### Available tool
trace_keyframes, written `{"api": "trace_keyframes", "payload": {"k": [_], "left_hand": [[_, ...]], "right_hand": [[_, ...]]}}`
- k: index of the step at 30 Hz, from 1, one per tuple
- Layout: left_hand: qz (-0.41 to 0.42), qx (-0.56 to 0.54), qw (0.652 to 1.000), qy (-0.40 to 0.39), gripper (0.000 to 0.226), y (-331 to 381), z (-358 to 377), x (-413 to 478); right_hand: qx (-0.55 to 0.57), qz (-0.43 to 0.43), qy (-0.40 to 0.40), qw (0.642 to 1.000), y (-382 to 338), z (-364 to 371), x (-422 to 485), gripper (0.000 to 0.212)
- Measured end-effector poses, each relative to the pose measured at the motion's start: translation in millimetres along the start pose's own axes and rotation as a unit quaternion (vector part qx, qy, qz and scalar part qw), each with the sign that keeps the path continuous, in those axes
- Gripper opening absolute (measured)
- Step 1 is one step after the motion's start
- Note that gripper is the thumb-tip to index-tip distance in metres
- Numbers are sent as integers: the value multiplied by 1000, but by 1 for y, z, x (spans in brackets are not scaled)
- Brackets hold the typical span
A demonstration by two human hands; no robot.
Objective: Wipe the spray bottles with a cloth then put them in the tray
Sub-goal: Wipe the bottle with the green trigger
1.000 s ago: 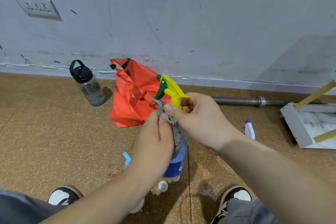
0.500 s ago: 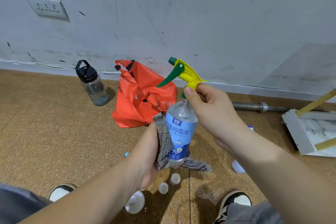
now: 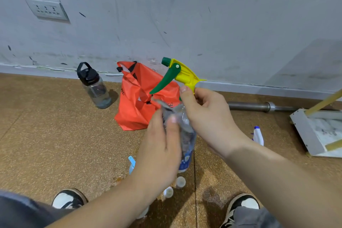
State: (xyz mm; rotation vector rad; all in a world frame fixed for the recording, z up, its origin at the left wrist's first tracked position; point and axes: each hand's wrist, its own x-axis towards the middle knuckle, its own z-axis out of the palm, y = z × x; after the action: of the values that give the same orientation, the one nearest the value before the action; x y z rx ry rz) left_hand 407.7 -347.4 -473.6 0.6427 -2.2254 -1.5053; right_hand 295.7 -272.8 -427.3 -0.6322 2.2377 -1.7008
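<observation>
Right hand (image 3: 205, 114) round spray bottle (image 3: 187, 133) neck; left hand (image 3: 159, 150), cloth (image 3: 167, 110) against body

Scuffed grey wall (image 3: 203, 15), speckled brown floor (image 3: 46, 135)

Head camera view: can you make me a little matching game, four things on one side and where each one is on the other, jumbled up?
Things
1. spray bottle
2. water bottle
3. orange bag
4. tray

Places
A. on the floor at the far right
B. standing on the floor, left of the bag
C. held up, right hand gripping its neck, left hand holding the cloth against it
D. slumped by the wall, behind the hands

Pairs: 1-C, 2-B, 3-D, 4-A
</observation>
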Motion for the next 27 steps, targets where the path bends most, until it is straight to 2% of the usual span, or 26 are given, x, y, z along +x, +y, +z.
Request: {"api": "trace_keyframes", "payload": {"k": [2, 4, 7, 9, 11, 13, 15, 16, 17, 19, 20, 21, 23, 25, 27], "left_hand": [[108, 73, 991, -1, 36, 21, -10, 4], [115, 66, 991, 3, 27, 27, -17, 10], [-22, -136, 990, 18, 19, 27, -19, 19], [-99, -184, 978, 3, 31, 19, -19, 23], [-205, -235, 949, -47, 44, 1, -13, 21], [-310, -279, 903, -102, 55, -10, -6, 14], [-330, -314, 882, -117, 58, -12, 0, 9], [-313, -294, 897, -102, 57, -11, 2, 8], [-275, -243, 927, -78, 52, -8, 3, 6], [-81, -23, 996, -12, 38, -4, -1, 4], [27, 99, 995, -13, 43, 1, -4, 1], [96, 193, 976, -19, 58, 0, -4, -1], [171, 282, 944, -5, 73, 0, -7, 0], [202, 288, 936, -17, 69, 2, -15, 7], [215, 225, 950, -35, 62, 1, -24, 16]], "right_hand": [[49, 11, -13, 999, 0, 2, -1, 59], [74, 8, -23, 997, -3, 1, -2, 59], [45, -24, -23, 998, -9, 1, -6, 54], [49, -13, -18, 999, -7, 0, -4, 55], [52, 13, 17, 998, -2, -3, 4, 56], [55, 41, 51, 996, 1, -7, 13, 59], [63, 71, 76, 993, 4, -11, 19, 58], [68, 87, 86, 990, 6, -12, 21, 56], [79, 106, 91, 987, 8, -13, 23, 54], [97, 140, 85, 982, 13, -11, 24, 49], [102, 148, 75, 981, 14, -8, 21, 48], [106, 151, 59, 981, 15, -5, 17, 53], [112, 150, 29, 982, 17, 3, 9, 66], [110, 134, 31, 984, 14, 9, 3, 67], [109, 115, 37, 987, 9, 8, 6, 69]]}}
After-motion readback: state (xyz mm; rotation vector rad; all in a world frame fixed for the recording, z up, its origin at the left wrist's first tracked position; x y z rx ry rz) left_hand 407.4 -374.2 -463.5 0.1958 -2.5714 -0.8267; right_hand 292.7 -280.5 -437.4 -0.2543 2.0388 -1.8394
